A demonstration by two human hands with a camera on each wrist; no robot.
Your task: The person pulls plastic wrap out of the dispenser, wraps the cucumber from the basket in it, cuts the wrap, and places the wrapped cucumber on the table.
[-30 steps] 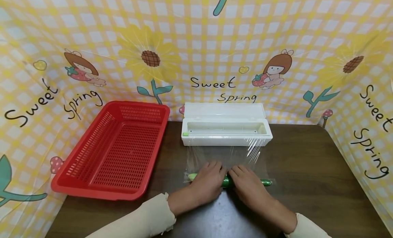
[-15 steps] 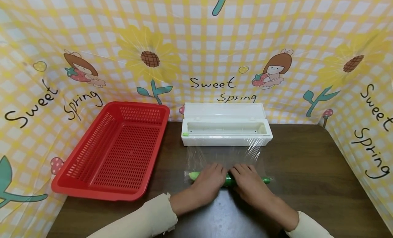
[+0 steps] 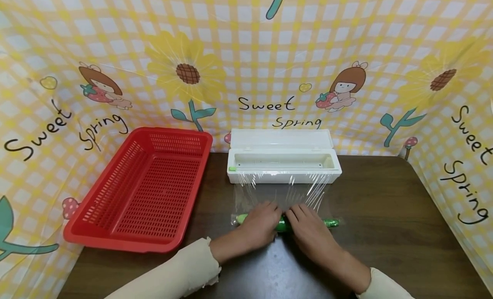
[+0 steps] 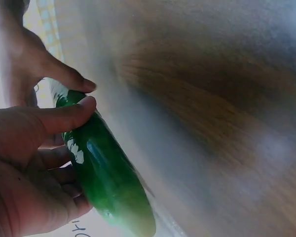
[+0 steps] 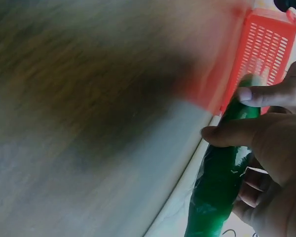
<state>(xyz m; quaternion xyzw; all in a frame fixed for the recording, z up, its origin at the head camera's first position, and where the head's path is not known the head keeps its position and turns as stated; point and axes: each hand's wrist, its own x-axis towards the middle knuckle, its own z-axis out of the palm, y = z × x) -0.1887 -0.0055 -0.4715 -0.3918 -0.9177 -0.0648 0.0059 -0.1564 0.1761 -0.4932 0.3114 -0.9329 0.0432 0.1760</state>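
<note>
A dark green cucumber [image 3: 283, 225] with a pale end lies crosswise near the front of the table, glossy with clear film about it. My left hand [image 3: 262, 223] grips its left part, thumb on the near side and fingers curled over the far side. Close beside it, my right hand [image 3: 311, 230] grips the right part the same way. In the left wrist view the thumb presses the cucumber [image 4: 106, 163]; the right wrist view shows the cucumber [image 5: 214, 182] in the other hand. A sheet of cling film [image 3: 283, 194] stretches from the cucumber back to a white dispenser box [image 3: 285, 178].
The dispenser's lid [image 3: 281, 138] stands raised at the back, against a yellow checked cloth [image 3: 262, 55]. A small green slider [image 3: 232, 168] sits at the box's left front. On the left is a red perforated basket [image 3: 177, 234], on the brown table [image 3: 393, 204].
Both hands and the cucumber have shifted slightly away from me, toward the dispenser. The cling film shows more creases and glints. Box and basket stay put.
</note>
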